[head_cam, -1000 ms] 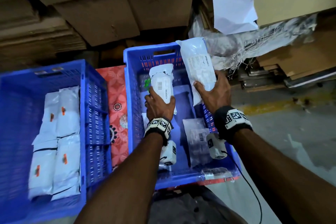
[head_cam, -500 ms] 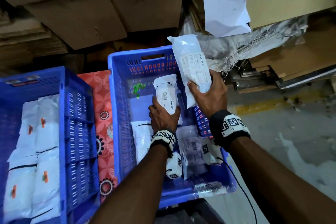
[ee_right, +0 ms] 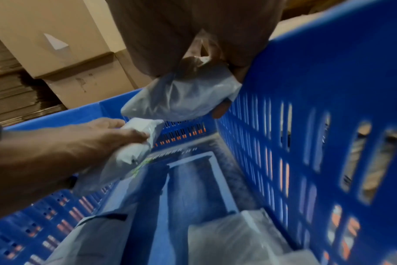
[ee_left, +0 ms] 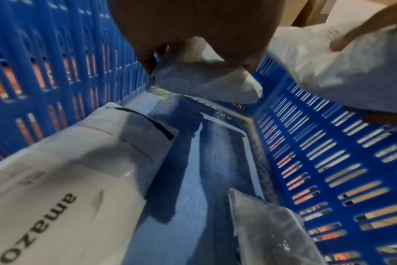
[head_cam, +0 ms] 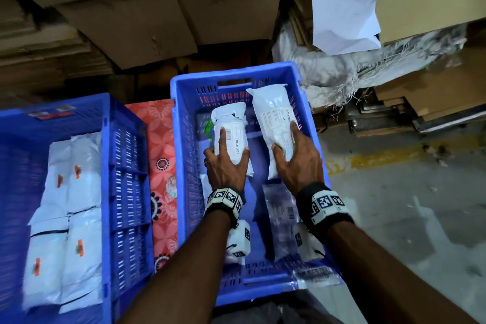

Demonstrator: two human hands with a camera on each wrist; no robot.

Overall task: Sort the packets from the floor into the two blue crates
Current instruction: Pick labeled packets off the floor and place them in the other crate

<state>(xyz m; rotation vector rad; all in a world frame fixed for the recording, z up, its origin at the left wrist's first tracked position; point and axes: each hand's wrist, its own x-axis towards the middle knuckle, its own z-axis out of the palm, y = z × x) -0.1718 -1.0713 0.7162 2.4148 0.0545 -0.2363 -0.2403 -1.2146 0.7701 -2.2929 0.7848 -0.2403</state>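
Two blue crates stand side by side. The left crate (head_cam: 126,166) holds several white packets (head_cam: 68,192). Both hands are inside the right crate (head_cam: 181,166). My left hand (head_cam: 226,163) grips a short white packet with a barcode label (head_cam: 231,129), also seen from below (ee_left: 206,80). My right hand (head_cam: 297,158) grips a longer white packet (head_cam: 273,118) near the right wall, seen too in the right wrist view (ee_right: 181,96). Lower in this crate lie a white packet (ee_left: 68,170) and a clear-wrapped packet (head_cam: 281,208).
Cardboard boxes (head_cam: 171,8) and flattened cartons (head_cam: 434,92) stack up behind the crates, with torn white sacking (head_cam: 328,68). A red patterned mat (head_cam: 163,155) shows between the crates. Grey concrete floor (head_cam: 407,218) with a yellow line lies to the right.
Both hands have gone down into the right crate with their packets. The long packet, held above the rim before, is now tilted inside against the right wall.
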